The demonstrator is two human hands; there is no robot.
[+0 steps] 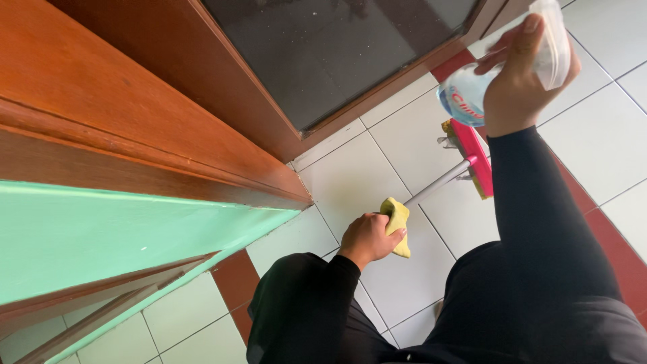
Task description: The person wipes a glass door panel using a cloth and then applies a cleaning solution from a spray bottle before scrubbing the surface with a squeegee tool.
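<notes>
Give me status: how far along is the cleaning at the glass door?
Done: nothing visibly. The dark glass panel shows specks, with no wet streaks that I can make out. In hand: right hand holds a clear spray bottle raised by the door; left hand grips a yellow cloth together with the handle of a pink mop on the tiled floor. Left: spraying and wiping, seemingly all of it.

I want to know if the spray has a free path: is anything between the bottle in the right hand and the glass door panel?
Nothing visible: the right hand holds the bottle raised beside the glass, with only tiled floor showing between them.
</notes>
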